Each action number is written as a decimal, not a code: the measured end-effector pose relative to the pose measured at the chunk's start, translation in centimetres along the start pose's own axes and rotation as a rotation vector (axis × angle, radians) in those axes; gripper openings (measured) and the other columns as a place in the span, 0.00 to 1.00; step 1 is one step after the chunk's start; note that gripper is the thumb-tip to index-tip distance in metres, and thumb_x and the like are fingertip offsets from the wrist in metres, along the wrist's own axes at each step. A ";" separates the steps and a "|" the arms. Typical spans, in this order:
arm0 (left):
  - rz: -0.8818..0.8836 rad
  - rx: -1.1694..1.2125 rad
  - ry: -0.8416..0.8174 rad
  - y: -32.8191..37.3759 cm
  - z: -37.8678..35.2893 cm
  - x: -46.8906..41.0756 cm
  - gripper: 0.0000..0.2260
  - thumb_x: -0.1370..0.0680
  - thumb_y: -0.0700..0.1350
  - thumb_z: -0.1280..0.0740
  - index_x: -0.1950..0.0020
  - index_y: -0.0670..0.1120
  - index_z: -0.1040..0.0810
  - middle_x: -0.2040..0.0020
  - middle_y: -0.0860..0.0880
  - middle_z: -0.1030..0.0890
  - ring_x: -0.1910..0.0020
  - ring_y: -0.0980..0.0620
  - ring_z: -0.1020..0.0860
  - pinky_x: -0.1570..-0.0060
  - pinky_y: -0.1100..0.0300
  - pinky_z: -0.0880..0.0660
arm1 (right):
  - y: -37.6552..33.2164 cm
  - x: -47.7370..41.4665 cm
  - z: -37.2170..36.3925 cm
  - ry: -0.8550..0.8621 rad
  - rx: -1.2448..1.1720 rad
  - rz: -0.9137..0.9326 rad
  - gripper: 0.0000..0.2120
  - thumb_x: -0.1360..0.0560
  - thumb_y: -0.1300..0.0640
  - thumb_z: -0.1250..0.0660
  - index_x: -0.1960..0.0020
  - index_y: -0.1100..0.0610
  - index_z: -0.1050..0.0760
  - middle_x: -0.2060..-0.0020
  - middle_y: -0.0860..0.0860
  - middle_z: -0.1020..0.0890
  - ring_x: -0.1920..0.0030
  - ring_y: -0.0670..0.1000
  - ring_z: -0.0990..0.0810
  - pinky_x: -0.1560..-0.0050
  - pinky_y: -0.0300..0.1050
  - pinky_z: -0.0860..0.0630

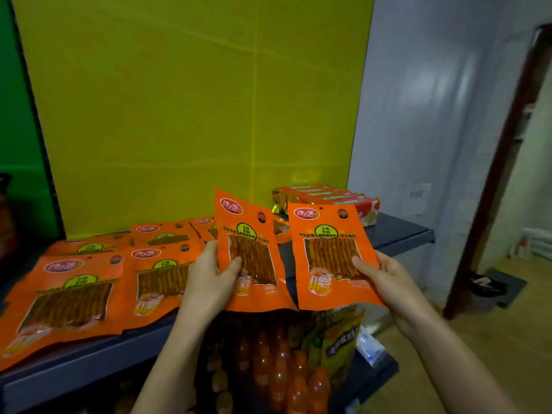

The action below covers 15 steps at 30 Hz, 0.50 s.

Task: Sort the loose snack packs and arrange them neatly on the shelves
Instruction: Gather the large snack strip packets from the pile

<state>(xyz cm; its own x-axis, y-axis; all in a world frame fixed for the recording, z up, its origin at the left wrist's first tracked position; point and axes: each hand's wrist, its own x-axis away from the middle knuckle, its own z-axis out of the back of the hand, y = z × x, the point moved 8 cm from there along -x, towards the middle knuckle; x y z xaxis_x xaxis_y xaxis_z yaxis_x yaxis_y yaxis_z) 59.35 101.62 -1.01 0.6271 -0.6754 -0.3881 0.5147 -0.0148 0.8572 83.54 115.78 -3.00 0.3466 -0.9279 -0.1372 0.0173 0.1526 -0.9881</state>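
Observation:
I hold two flat orange snack packs upright above the front edge of the dark grey shelf point(397, 234). My left hand point(210, 276) grips one orange pack point(249, 234) by its lower left side, thumb on the clear window. My right hand point(385, 279) grips the other orange pack point(328, 225) at its lower right. Several matching orange packs point(68, 291) lie flat and overlapping on the left part of the shelf. A stack of red-and-gold packs point(325, 197) sits at the back right of the shelf.
A yellow-green panel point(191, 100) backs the shelf. On the lower shelf stand orange drink bottles point(280, 372) and green-yellow snack bags point(337, 339). To the right are a grey wall, a dark door frame point(507, 162) and a wooden floor.

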 end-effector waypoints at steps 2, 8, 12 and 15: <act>0.000 -0.057 0.044 -0.2 -0.4 -0.9 0.08 0.24 0.40 0.34 0.46 0.44 0.25 0.54 0.48 0.20 0.52 0.45 0.20 0.49 0.53 0.25 | 0.1 -2.3 -0.4 -0.041 0.025 0.013 0.09 0.23 0.57 0.37 0.44 0.56 0.23 0.57 0.51 0.16 0.65 0.44 0.16 0.66 0.35 0.24; 0.054 -0.251 0.149 -0.4 -0.9 -2.4 0.13 0.24 0.42 0.34 0.42 0.41 0.26 0.47 0.44 0.20 0.46 0.42 0.22 0.45 0.52 0.28 | 0.7 -7.4 -2.6 -0.204 0.087 0.019 0.08 0.21 0.56 0.39 0.43 0.51 0.24 0.53 0.50 0.16 0.54 0.50 0.17 0.55 0.43 0.23; 0.166 -0.550 0.183 -0.8 -1.6 -2.9 0.19 0.23 0.49 0.37 0.36 0.41 0.31 0.40 0.40 0.23 0.40 0.39 0.26 0.45 0.51 0.30 | 1.2 -10.2 -4.2 -0.281 0.125 0.037 0.06 0.21 0.56 0.39 0.47 0.48 0.25 0.52 0.49 0.17 0.51 0.50 0.18 0.49 0.46 0.22; 0.215 -0.721 0.183 -0.8 -2.1 -3.1 0.18 0.22 0.51 0.39 0.37 0.43 0.32 0.42 0.41 0.23 0.41 0.39 0.26 0.48 0.51 0.29 | 2.3 -11.8 -5.1 -0.325 0.225 0.027 0.06 0.21 0.56 0.38 0.46 0.51 0.25 0.50 0.52 0.18 0.49 0.52 0.19 0.44 0.51 0.23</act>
<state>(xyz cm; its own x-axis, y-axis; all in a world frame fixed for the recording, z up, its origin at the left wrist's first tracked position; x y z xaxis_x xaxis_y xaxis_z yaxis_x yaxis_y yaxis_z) 58.28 105.30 -1.19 0.8108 -0.4757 -0.3412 0.5846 0.6288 0.5126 74.76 125.33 -4.04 0.6276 -0.7722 -0.0987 0.1968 0.2800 -0.9396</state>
